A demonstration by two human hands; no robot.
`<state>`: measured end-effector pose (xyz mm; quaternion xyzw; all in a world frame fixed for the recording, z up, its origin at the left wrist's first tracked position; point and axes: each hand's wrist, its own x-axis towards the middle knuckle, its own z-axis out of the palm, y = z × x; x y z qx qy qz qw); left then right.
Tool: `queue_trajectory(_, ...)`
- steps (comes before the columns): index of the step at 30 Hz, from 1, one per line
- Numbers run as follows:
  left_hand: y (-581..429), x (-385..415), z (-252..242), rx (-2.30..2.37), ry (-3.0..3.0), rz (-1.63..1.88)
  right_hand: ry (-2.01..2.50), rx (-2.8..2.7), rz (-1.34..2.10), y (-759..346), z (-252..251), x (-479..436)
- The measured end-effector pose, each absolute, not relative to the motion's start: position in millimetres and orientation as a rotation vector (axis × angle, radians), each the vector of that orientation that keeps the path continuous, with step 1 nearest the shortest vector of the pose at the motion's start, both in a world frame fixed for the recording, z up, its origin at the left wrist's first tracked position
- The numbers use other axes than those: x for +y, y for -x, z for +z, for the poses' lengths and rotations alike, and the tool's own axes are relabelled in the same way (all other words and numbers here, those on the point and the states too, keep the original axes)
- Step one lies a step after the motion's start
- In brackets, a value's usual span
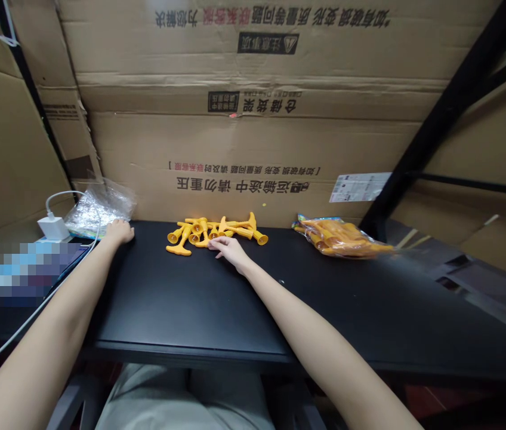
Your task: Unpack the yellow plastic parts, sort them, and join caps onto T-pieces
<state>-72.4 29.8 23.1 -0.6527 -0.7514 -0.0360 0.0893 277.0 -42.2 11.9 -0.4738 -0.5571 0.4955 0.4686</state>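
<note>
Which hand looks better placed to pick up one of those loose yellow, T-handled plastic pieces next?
Probably the right hand: it is already at the loose yellow T-handled pieces, apparently touching one. The left hand is off to their left, beside the clear, crinkled plastic bag.

Looks like a makeshift workshop or storeroom corner here! Walled off behind by a tall brown corrugated cardboard sheet (pixel 253 140), printed upside down with "storage rack" and a transit warning, stuck with a white printed paper label (pixel 360 187). Framed at right by a slanting black metal post (pixel 418 140), fitted with a flat black tabletop (pixel 167 304), dotted with orange plastic T-handled pieces (pixel 240 232)!
</note>
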Motion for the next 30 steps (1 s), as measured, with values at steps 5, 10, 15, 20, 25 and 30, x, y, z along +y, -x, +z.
queue_trajectory(5, 59, 26, 33, -2.2, 1.932, -0.068, 1.152, -1.372, 1.205, -277, 13, -44)
queue_trajectory(10, 24, 20, 48, -2.08, 2.138, -0.274, 1.121, -1.363, 1.222, -278, 12, -43)
queue_trajectory(15, -16, 3, 56, -1.858, 2.821, -0.302, 1.106, -1.352, 1.241, -279, 10, -41)
queue_trajectory(20, -32, -1, 44, -1.76, 2.934, -0.254, 1.086, -1.29, 1.242, -281, 15, -42)
queue_trajectory(25, -34, 11, 26, -1.675, 2.96, -0.509, 1.053, -0.993, 1.083, -301, 30, -30)
queue_trajectory(30, -37, 21, 5, -1.617, 2.891, -0.641, 1.006, -0.493, 0.835, -363, 44, -16)
